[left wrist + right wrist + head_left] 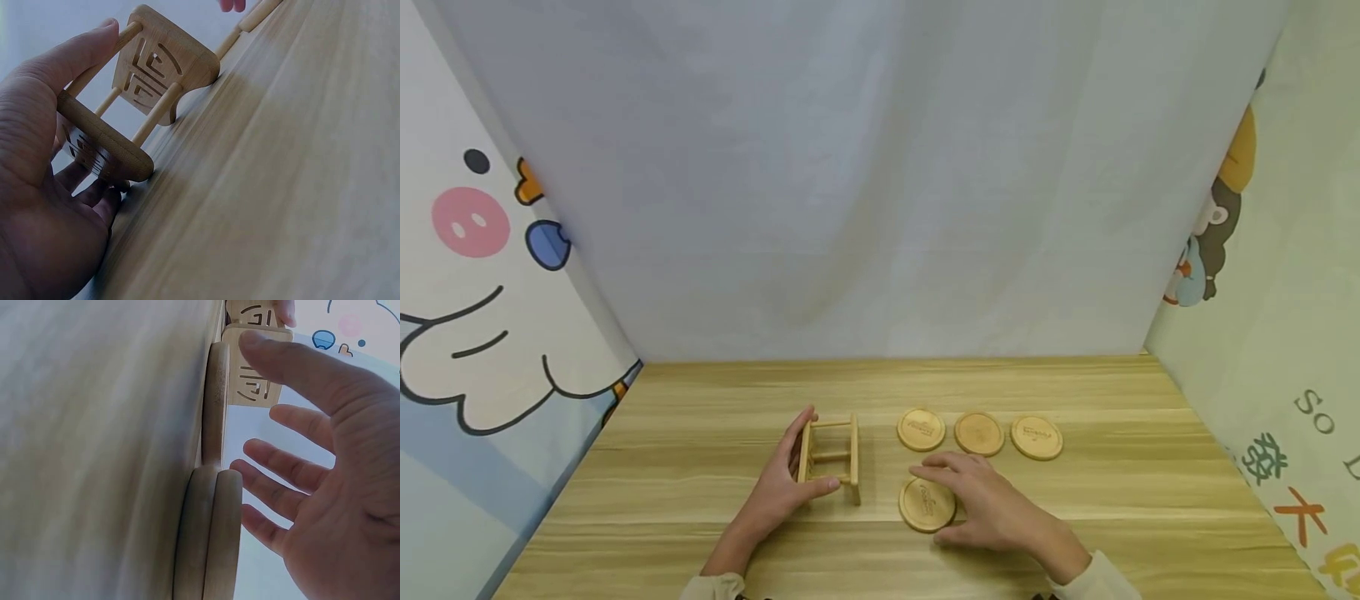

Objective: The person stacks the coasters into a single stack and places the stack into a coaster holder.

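My left hand (pixel 775 492) grips a small wooden coaster holder (pixel 854 458) standing on the table. In the left wrist view, the thumb lies along a top rod and the fingers sit behind a cut-out side panel (pixel 100 137). My right hand (pixel 992 504) hovers around a round wooden coaster (pixel 927 507) lying flat, its fingers spread and loosely bent. In the right wrist view, the fingers (pixel 281 487) appear apart from the coasters (pixel 215 406). Behind it lie three more coasters in a row: left (pixel 921 429), middle (pixel 979 434) and right (pixel 1037 438).
The wooden table (pixel 715 400) meets a pale grey curtain (pixel 880 208) at its back edge. Printed cloths hang at the left (pixel 475 333) and the right (pixel 1240 350).
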{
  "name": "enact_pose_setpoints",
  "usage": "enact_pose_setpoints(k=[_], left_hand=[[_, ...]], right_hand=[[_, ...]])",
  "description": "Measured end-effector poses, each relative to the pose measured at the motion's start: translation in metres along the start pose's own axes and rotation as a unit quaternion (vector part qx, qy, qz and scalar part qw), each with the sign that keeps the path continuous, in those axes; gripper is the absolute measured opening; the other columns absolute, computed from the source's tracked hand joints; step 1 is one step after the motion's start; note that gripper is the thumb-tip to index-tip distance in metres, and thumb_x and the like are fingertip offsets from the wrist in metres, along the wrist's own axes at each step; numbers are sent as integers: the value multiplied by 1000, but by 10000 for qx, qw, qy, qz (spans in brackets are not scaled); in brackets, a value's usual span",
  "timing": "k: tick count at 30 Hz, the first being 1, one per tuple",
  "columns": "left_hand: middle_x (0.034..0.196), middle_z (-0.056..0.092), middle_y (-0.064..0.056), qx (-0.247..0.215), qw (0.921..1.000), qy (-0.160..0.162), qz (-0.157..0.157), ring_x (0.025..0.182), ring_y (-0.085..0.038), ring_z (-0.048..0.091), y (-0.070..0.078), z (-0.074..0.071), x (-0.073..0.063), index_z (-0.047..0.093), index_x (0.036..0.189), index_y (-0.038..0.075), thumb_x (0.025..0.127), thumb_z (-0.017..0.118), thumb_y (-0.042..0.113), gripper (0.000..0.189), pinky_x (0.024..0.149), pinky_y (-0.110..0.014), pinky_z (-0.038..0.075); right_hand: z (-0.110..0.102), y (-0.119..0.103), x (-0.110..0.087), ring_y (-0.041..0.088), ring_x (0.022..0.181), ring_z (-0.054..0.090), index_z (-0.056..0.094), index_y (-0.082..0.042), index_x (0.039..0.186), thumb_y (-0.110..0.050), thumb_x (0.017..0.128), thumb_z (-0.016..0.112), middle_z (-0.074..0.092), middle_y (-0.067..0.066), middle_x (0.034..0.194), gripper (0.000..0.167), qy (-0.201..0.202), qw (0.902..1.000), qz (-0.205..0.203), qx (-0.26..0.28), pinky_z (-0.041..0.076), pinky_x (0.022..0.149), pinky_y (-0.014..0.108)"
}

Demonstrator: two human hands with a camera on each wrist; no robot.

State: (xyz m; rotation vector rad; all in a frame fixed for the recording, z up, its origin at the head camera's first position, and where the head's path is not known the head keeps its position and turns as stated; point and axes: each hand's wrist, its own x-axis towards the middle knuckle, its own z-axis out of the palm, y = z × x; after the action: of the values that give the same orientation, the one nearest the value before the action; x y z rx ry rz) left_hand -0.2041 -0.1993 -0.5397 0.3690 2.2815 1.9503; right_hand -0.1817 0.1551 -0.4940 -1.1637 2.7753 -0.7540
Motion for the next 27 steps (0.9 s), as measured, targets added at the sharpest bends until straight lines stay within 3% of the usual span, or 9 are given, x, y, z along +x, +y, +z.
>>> enact_pose_setpoints(k=[8,20,27], left_hand=[[185,12,-16,-15,10000,-14,1,170,-41,14,0,1,3,13,181,20,98,86,9,111,130,-61,23],[185,13,-16,20,10000,14,-23,170,-40,13,0,0,0,14,181,23,97,86,9,111,131,-60,21],[185,13,-16,28,10000,15,-23,170,-42,12,0,0,0,13,181,19,97,86,10,111,132,-63,20]], right_hand=[[1,2,1,31,143,58,61,-16,160,-30,83,101,62,8,154,88,-66,9999,74,-18,42,118,65],[2,2,1,29,138,62,62,-17,160,-35,86,100,67,6,149,85,-138,9997,-8,-212,45,117,63],[3,2,2,31,139,62,64,-15,158,-32,86,100,67,8,150,82,-197,9995,4,-255,45,117,63]])
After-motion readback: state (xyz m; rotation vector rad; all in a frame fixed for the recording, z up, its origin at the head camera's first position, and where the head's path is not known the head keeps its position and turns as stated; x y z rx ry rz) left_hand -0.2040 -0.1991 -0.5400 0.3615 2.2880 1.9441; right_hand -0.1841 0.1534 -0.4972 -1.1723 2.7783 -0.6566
